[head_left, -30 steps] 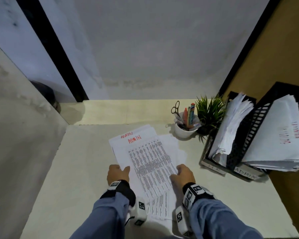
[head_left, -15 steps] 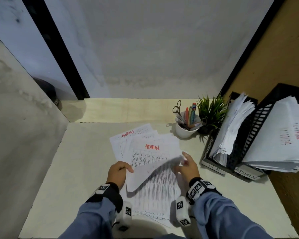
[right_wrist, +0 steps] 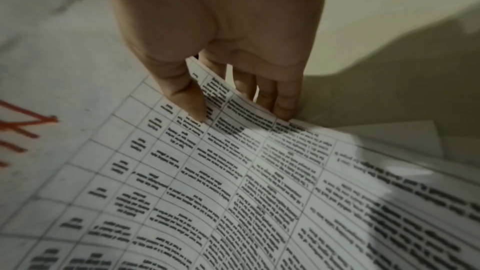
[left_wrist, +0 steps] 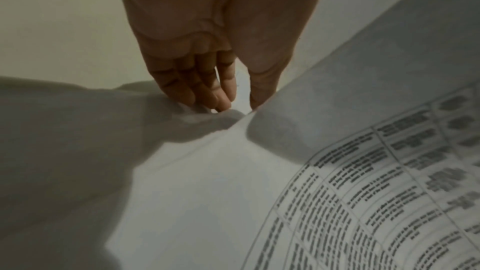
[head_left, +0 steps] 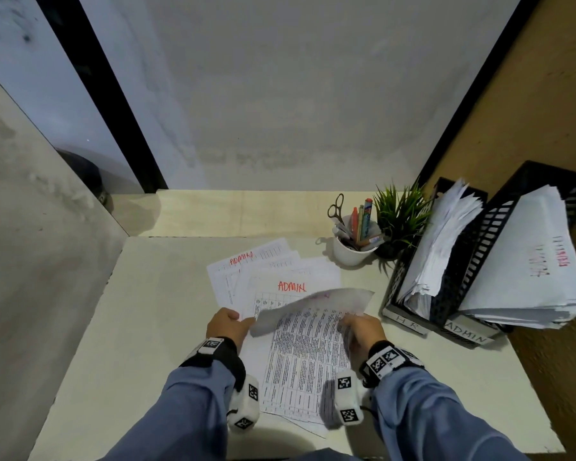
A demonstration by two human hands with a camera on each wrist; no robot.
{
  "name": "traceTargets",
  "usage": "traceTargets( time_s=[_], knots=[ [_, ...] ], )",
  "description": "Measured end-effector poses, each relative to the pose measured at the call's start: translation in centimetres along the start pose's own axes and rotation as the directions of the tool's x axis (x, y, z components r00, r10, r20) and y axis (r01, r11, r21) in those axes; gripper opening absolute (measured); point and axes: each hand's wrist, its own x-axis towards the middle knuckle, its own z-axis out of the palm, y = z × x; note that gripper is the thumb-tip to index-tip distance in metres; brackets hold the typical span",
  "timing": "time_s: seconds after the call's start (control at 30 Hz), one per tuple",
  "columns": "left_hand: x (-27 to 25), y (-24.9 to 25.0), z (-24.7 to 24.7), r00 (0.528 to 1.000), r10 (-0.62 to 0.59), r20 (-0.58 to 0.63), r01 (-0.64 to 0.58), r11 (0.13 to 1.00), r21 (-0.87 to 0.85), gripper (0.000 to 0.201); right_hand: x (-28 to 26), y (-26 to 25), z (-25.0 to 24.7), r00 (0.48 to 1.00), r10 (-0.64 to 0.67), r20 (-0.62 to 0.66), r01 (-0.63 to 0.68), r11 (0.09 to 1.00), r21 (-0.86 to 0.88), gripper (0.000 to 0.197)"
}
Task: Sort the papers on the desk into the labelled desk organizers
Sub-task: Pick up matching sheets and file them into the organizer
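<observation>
A loose pile of printed sheets [head_left: 273, 277] lies mid-desk, two of them headed "ADMIN" in red. I hold the top table-printed sheet [head_left: 306, 347] by both side edges, and its far end curls back toward me. My left hand [head_left: 243, 322] pinches its left edge between thumb and fingertips [left_wrist: 223, 102]. My right hand [head_left: 346, 322] pinches the right edge, thumb [right_wrist: 192, 102] on top and fingers beneath. At the right stand two black organizers, labelled HR [head_left: 409, 322] and ADMIN [head_left: 466, 334], both stuffed with papers.
A white cup [head_left: 350, 254] with scissors and pens and a small potted plant [head_left: 399, 221] stand behind the pile, beside the HR organizer. A wall closes the desk's left side and a brown wall its right.
Both hands went from resting beside the flat pile to pinching the top sheet's edges. The sheet has lifted and its far end has flopped over, uncovering an "ADMIN" sheet beneath.
</observation>
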Motion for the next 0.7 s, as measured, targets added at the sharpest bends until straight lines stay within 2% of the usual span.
traceTargets(
  time_s=[0.07, 0.13, 0.17, 0.23, 0.3, 0.4, 0.47, 0.57, 0.67, 0.7],
  knots=[
    [-0.2, 0.0, 0.0, 0.999, 0.024, 0.036, -0.026, 0.998, 0.058, 0.013, 0.5, -0.1, 0.0, 1.0, 0.0, -0.001, 0.0, 1.0, -0.014, 0.011],
    [0.0, -0.3, 0.1, 0.995, 0.081, 0.056, -0.085, 0.994, 0.074, 0.028, 0.7, -0.2, -0.1, 1.0, -0.009, -0.005, 0.008, 0.999, -0.043, 0.01],
    [0.1, -0.5, 0.1, 0.992, 0.122, 0.043, -0.125, 0.989, 0.076, 0.035, 0.1, -0.6, 0.1, 1.0, -0.004, -0.017, 0.003, 0.998, -0.064, 0.01],
    [-0.1, -0.6, -0.1, 0.978, 0.206, -0.024, -0.204, 0.977, 0.057, 0.038, -0.1, -0.7, 0.2, 1.0, -0.007, -0.015, 0.006, 0.999, -0.051, 0.013],
    [0.0, -0.6, -0.5, 0.97, 0.229, -0.08, -0.232, 0.972, -0.027, 0.029, 0.0, -0.4, 0.1, 1.0, -0.007, 0.002, 0.007, 1.0, 0.004, 0.019],
    [0.4, -0.7, -1.0, 0.967, 0.231, -0.105, -0.251, 0.937, -0.244, 0.009, 0.5, 0.3, 0.0, 0.999, -0.047, -0.007, 0.047, 0.999, 0.021, 0.029],
    [0.4, -0.8, -1.5, 0.973, 0.219, -0.069, -0.228, 0.892, -0.39, 0.014, 0.3, 0.2, 0.0, 0.996, -0.09, -0.021, 0.091, 0.994, 0.063, 0.034],
    [0.1, -0.4, -2.0, 0.977, 0.209, 0.032, -0.157, 0.82, -0.55, 0.022, 0.4, -0.5, 0.0, 0.989, -0.147, -0.015, 0.147, 0.989, 0.025, 0.03],
    [-0.9, 0.4, -2.4, 0.966, 0.214, 0.146, -0.081, 0.785, -0.614, 0.024, 0.6, -1.3, 0.5, 0.982, -0.188, 0.006, 0.188, 0.982, 0.034, 0.007],
    [-1.2, 0.6, -2.4, 0.958, 0.215, 0.188, -0.059, 0.791, -0.609, 0.025, 0.8, -1.4, 0.7, 0.979, -0.201, 0.016, 0.201, 0.979, 0.03, 0.005]
  ],
)
